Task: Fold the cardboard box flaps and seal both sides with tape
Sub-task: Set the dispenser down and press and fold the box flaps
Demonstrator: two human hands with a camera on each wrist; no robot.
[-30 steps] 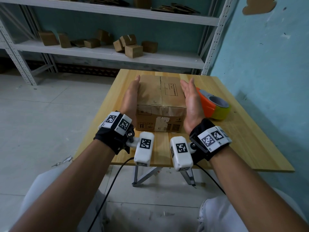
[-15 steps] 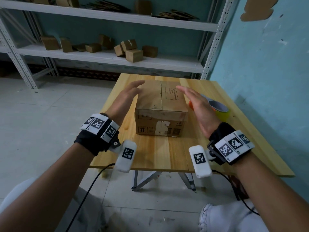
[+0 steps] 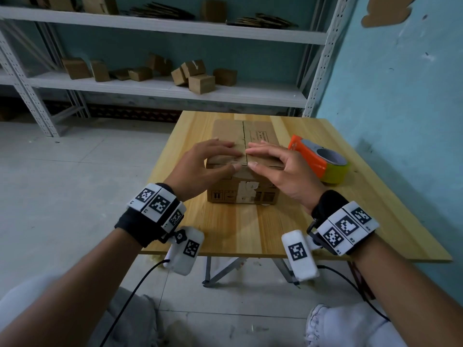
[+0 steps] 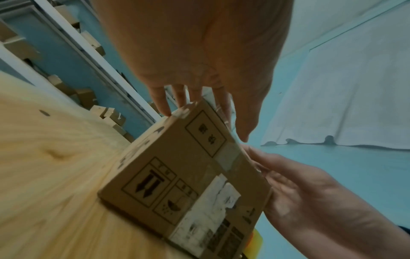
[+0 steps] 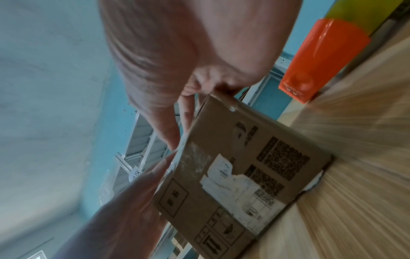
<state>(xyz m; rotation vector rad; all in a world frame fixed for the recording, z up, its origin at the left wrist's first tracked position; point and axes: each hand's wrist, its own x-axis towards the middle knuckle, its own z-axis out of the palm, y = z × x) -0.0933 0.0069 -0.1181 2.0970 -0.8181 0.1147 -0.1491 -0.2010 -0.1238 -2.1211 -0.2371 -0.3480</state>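
On the wooden table (image 3: 250, 229) stands the cardboard box (image 3: 244, 191), brown and scuffed, its two top flaps folded down to meet at a middle seam; the left hand (image 3: 200, 166) and right hand (image 3: 280, 169) each lay spread, gently bent fingers flat on a flap, clamping nothing. Just right of the box lies the orange tape dispenser (image 3: 310, 159) with a yellow-green roll, while only the wrist views show the box's near face: a torn white label (image 5: 224, 177), printed handling symbols and codes

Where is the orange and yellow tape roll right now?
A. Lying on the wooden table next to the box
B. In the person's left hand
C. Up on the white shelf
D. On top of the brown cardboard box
A. The orange and yellow tape roll lies on the light wooden table, beside the brown cardboard box, while both hands press on the box top.
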